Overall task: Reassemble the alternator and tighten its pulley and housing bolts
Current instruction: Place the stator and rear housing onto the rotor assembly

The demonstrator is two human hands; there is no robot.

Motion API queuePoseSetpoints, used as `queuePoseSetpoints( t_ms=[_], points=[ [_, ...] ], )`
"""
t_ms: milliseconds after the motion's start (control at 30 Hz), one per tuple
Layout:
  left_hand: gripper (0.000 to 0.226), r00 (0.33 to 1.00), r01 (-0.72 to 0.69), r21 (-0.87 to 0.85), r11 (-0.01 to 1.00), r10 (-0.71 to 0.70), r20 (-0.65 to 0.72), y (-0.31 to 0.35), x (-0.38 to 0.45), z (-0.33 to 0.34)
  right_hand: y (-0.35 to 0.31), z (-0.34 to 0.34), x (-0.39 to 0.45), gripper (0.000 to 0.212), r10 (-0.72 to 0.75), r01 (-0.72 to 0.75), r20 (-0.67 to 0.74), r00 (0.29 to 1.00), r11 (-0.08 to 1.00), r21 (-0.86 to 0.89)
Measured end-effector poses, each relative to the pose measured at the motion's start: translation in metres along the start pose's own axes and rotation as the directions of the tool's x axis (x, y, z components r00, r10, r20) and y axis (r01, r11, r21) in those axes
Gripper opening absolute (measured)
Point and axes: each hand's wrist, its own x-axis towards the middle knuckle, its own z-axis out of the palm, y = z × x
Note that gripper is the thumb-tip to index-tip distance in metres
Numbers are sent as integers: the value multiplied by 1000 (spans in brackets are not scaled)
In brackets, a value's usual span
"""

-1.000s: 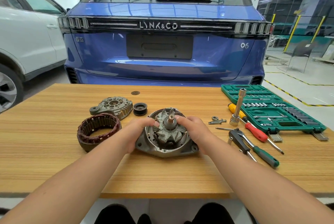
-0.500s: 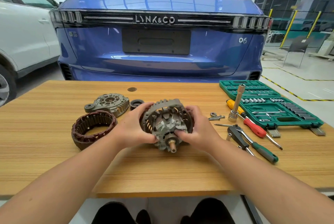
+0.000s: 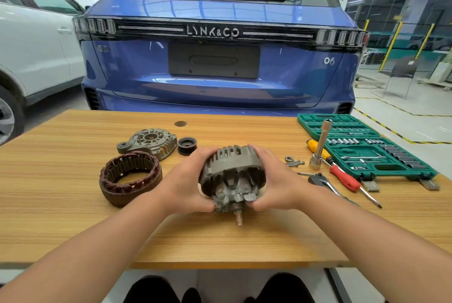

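Above the wooden table (image 3: 220,244) I hold a grey alternator housing half (image 3: 232,163) with the rotor (image 3: 232,198) inside it, tipped so the rotor shaft points toward me and down. My left hand (image 3: 188,182) grips its left side and my right hand (image 3: 276,180) grips its right side, thumbs near the rotor claws. The copper-wound stator ring (image 3: 130,177) lies to the left. Behind it rest the other housing half (image 3: 149,142) and the black pulley (image 3: 187,145).
Loose bolts and a nut (image 3: 293,161) lie right of my hands. Further right are an upright socket extension (image 3: 320,148), a ratchet (image 3: 320,181), a red-handled screwdriver (image 3: 347,177) and an open green socket case (image 3: 362,148). A blue car (image 3: 217,58) stands behind the table.
The housing with rotor lay on the table, shaft up. Both hands have lifted it and turned it over toward me, so the shaft now points forward and down.
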Motion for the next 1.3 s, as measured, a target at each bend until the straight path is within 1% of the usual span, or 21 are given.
queuePoseSetpoints(
  t_ms=[100,233,367,433,500,600,633,667,700,733,767,800,833,867,900,933,1000,1067,1133,1233,1300],
  points=[
    [103,998,-66,78,995,66,0,9,-1,4,5,3,-14,116,-74,67,-68,995,992,-105],
    [106,998,-29,174,984,20,56,18,4,5,10,4,-24,119,-86,70,-118,989,988,-135],
    [108,994,32,188,982,-51,96,20,6,1,6,6,-27,119,-26,9,-112,993,988,-151],
    [107,992,83,165,983,-98,83,23,5,1,5,7,-27,119,5,-19,-107,994,991,-131],
    [108,984,160,108,981,-166,58,27,0,3,4,5,-28,124,38,-44,-66,997,995,-89],
    [114,937,346,2,938,-345,50,37,-7,7,2,-5,-33,134,89,-92,89,992,995,27],
    [115,902,432,-80,899,-429,46,41,-10,8,-1,-9,-34,132,115,-129,124,986,985,114],
    [114,851,518,-218,827,-523,39,46,-12,9,-6,-13,-35,127,156,-182,126,980,956,232],
    [110,779,585,-410,700,-626,43,52,-13,8,-10,-13,-36,117,236,-250,82,968,893,374],
    [105,676,620,-605,499,-731,89,57,-13,6,-14,-13,-35,107,381,-337,31,924,774,536],
    [103,560,616,-747,251,-806,191,61,-11,3,-16,-14,-34,99,554,-428,48,831,583,691],
    [107,456,593,-805,15,-831,320,62,-8,0,-16,-14,-31,97,684,-502,151,714,351,790],
    [115,386,579,-801,-153,-813,435,62,-4,-4,-17,-16,-30,99,731,-557,297,614,136,819],
    [120,351,585,-773,-246,-782,514,63,1,-7,-20,-17,-29,103,713,-605,427,555,-5,796],
    [119,336,610,-741,-282,-755,564,64,7,-8,-23,-17,-28,107,676,-645,510,532,-67,761],
    [114,323,640,-710,-292,-736,594,67,15,-7,-26,-17,-24,111,645,-670,553,527,-84,738],
    [98,313,675,-680,-288,-723,616,71,29,2,-33,-14,-14,114,626,-691,568,534,-64,720],
    [76,310,682,-674,-285,-722,619,72,38,8,-42,-13,-4,94,633,-702,561,534,-38,712],
    [60,315,684,-679,-267,-731,605,73,42,10,-47,-12,1,75,655,-691,546,522,-51,721],
    [50,333,675,-700,-233,-750,571,72,36,11,-49,-8,-2,61,641,-670,544,542,-61,740],
    [46,384,652,-732,-198,-747,543,73,28,16,-51,-1,-7,53,618,-633,519,590,-45,773]
  ],
)
